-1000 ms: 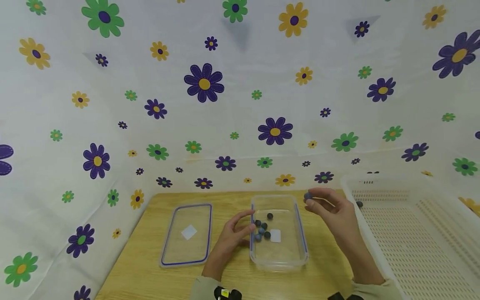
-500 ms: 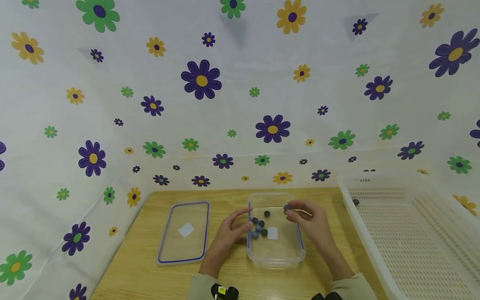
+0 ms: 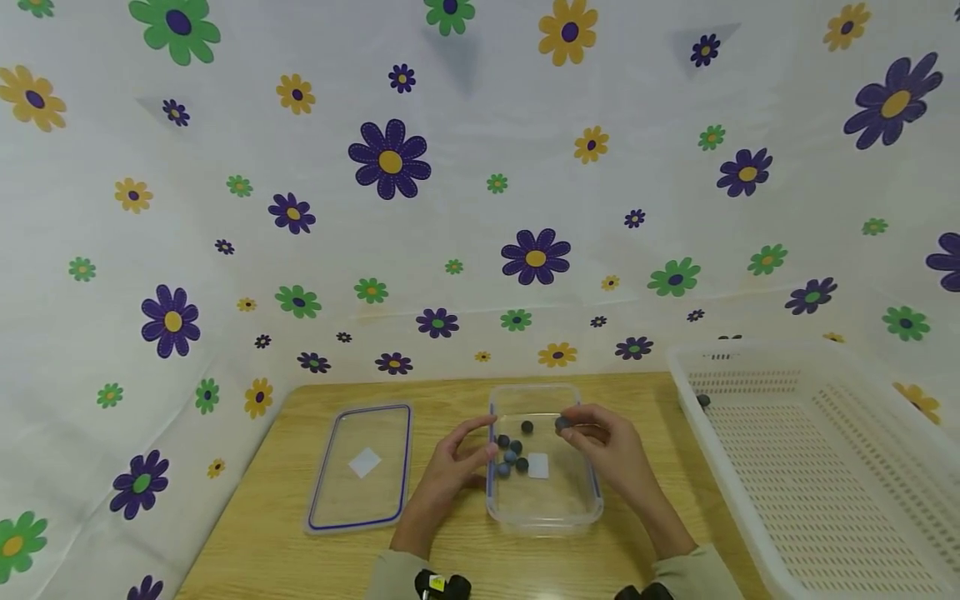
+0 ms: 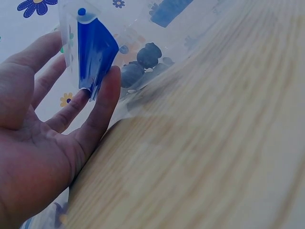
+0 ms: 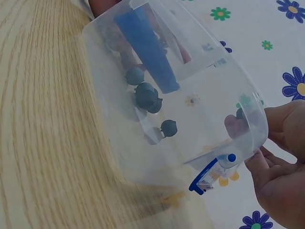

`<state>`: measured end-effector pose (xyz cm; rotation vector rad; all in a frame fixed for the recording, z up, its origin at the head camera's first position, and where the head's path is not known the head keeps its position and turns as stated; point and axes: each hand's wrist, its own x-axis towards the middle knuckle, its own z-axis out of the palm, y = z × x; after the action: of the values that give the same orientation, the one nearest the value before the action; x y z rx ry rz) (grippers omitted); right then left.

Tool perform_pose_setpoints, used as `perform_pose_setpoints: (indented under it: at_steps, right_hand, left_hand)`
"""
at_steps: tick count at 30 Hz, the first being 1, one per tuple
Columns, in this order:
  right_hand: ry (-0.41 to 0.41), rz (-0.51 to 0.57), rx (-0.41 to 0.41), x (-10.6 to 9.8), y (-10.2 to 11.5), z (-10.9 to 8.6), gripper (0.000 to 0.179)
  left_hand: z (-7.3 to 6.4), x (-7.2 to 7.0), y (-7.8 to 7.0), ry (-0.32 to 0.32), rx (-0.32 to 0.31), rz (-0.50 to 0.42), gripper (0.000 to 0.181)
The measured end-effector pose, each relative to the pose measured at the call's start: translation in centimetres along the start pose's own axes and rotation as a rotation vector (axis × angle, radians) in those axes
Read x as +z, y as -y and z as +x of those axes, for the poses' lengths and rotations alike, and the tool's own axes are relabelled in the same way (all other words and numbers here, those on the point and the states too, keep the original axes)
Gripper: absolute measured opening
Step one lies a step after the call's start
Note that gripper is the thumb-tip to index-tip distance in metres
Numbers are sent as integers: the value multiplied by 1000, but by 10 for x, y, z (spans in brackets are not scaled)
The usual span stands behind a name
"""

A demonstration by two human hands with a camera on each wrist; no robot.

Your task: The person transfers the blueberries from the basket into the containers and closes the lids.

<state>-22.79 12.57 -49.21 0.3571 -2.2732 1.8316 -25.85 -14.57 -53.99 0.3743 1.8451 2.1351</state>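
Note:
My right hand pinches a blueberry between thumb and fingertips, just inside the right rim of a clear plastic food container. In the right wrist view this berry shows only dimly through the wall. Several loose blueberries lie on the container's floor, mostly grouped at its left side. My left hand rests against the left side of the container, fingers spread and relaxed. Its thumb touches beside the hanging blue clip in the left wrist view, with the other fingers partly behind the wall.
A clear lid with a blue seal lies flat on the wooden table to the left. A large white slotted basket stands to the right, with a blueberry near its left wall. Flower-patterned sheeting surrounds the table.
My right hand has moved left with the blueberry, from beyond the container's right side to inside its rim. The left hand stays at the container. The head view has shifted slightly.

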Motion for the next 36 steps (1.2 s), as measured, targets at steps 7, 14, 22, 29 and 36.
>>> perform_pose_setpoints:
  at_steps: [7, 14, 22, 29, 36]
  right_hand:
    - [-9, -68, 18, 5, 4, 1, 20]
    - [-35, -117, -1, 10, 5, 1, 18]
    - [-47, -129, -38, 10, 5, 0, 16]
    - [30, -64, -10, -5, 20, 1, 22]
    - [48, -138, -115, -28, 77, 9, 25]
  left_hand:
    - [-2, -3, 0, 16, 13, -8, 59]
    - [-2, -5, 0, 11, 12, 11, 59]
    - [-2, -4, -1, 7, 19, 20, 57]
    - [0, -2, 2, 27, 5, 5, 57]
    - [-2, -3, 1, 17, -1, -5, 55]
